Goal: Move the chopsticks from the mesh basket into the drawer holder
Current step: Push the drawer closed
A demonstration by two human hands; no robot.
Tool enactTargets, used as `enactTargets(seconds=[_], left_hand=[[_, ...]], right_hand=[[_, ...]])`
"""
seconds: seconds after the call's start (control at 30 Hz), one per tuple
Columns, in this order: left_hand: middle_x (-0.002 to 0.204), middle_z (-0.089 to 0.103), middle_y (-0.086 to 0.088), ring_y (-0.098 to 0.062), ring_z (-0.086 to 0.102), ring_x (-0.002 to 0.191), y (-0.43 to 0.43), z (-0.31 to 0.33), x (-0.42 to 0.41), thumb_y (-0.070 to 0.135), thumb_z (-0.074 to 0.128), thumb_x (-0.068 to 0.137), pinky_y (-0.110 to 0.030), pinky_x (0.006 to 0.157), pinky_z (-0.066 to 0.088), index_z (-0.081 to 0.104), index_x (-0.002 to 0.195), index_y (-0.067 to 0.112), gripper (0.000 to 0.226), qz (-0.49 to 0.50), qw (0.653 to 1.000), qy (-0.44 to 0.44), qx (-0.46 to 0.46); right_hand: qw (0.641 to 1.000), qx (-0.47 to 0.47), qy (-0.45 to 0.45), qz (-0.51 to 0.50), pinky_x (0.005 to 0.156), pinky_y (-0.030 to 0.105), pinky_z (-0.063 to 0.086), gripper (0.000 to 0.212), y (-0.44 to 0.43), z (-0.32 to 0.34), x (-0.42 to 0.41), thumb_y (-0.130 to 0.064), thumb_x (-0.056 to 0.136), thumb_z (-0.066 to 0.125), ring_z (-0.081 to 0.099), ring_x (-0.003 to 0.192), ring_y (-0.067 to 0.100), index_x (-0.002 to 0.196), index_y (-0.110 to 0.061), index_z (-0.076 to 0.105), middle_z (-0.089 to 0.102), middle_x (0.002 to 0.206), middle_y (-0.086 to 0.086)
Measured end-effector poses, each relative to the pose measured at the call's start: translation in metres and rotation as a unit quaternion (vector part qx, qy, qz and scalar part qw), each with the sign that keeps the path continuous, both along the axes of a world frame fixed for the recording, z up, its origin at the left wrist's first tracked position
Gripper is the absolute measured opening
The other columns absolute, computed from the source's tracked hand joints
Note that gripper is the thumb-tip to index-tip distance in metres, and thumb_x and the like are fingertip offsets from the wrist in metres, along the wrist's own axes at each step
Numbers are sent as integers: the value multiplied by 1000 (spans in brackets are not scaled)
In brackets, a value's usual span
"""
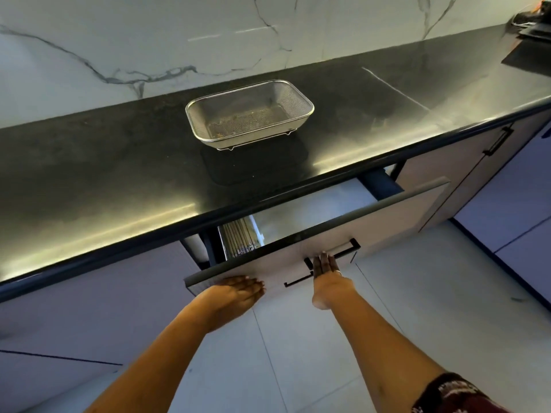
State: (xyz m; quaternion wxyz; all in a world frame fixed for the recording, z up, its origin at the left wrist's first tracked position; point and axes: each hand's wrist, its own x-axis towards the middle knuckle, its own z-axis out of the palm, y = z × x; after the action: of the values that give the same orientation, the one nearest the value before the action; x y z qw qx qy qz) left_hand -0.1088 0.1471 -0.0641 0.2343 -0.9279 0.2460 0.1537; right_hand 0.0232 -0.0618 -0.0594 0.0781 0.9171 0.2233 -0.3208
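The steel mesh basket [298,98] stands on the black counter with no chopsticks in it. Below the counter's edge a white drawer [387,216] is partly out. In its left end a bundle of chopsticks [238,238] lies in the holder [223,242], with its far part hidden under the counter. My left hand [238,293] presses flat on the drawer front near its left end. My right hand [326,268] presses with straight fingers on the front at the black handle [347,248].
The black counter [104,174] runs along a marble wall. A dark mat [256,165] lies under the basket. Black items sit at the counter's far right [533,34]. A cabinet door with a black handle [498,141] is to the right of the drawer. White floor tiles lie below.
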Motion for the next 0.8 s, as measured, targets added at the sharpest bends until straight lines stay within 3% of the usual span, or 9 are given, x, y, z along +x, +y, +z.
enactTargets(seconds=[0.13, 0.23, 0.27, 0.43, 0.57, 0.67, 0.73, 0.8], left_hand=[[158, -5, -7, -25, -3, 145, 21, 1, 26, -5, 36, 92, -37, 110, -9, -9, 147, 16, 74, 87, 994, 5, -60], [158, -9, -2, -21, -6, 145, 38, 0, 42, -4, 33, 92, -34, 113, -8, -11, 147, 19, 74, 130, 990, 8, -60], [157, -12, -1, -21, -8, 144, 42, -1, 47, -4, 33, 92, -34, 113, -9, -13, 146, 20, 75, 142, 988, 7, -60], [150, -31, -3, -23, -28, 137, 58, -19, 59, -4, 29, 91, -35, 105, -23, -33, 137, 16, 79, 131, 991, -27, -6], [143, -39, -7, -29, -35, 127, 70, -29, 63, -12, 16, 84, -37, 105, -24, -43, 128, 10, 77, 103, 990, -85, 42], [152, -12, -5, -22, -10, 138, 81, -34, 64, -1, 31, 86, -35, 113, -1, -17, 143, 9, 76, 69, 981, -168, 75], [153, 7, 3, -17, 10, 140, 82, -32, 64, 11, 47, 84, -32, 114, 12, 3, 147, 13, 76, 82, 978, -165, 95], [154, 3, -1, -18, 5, 141, 83, -30, 63, 17, 49, 87, -37, 117, 4, 0, 147, 14, 77, 88, 976, -158, 123]], right_hand=[[1000, 1, -12, 13, 114, 44, 28, 83, 30, 0, 28, -13, 92, 43, -16, 147, 24, 150, -11, -15, -23, 158, 6], [1000, -14, -4, 15, 108, 41, 34, 72, 52, 0, 47, -14, 91, 46, 18, 145, 26, 152, -9, 7, 11, 159, 10], [1000, -17, -3, 15, 109, 40, 34, 73, 58, -1, 51, -13, 91, 46, 21, 144, 26, 152, -9, 5, 12, 159, 9], [1000, -23, -8, 18, 117, 43, 21, 88, 77, -7, 65, -19, 91, 45, -16, 147, 26, 147, -10, -22, -27, 156, 9], [1000, -13, 3, 20, 119, 47, 11, 96, 81, -7, 74, -22, 90, 52, -25, 144, 25, 145, -11, -27, -34, 153, 8], [1000, -5, 2, 14, 119, 48, 14, 100, 84, -9, 79, -21, 88, 55, -24, 144, 24, 145, -12, -26, -33, 154, 7], [1000, 8, -4, 12, 119, 48, 15, 101, 87, -12, 81, -20, 88, 56, -23, 144, 23, 146, -12, -25, -32, 154, 6], [1000, 24, -6, 11, 118, 49, 14, 101, 89, -12, 83, -19, 87, 57, -22, 145, 24, 147, -13, -24, -30, 155, 6]])
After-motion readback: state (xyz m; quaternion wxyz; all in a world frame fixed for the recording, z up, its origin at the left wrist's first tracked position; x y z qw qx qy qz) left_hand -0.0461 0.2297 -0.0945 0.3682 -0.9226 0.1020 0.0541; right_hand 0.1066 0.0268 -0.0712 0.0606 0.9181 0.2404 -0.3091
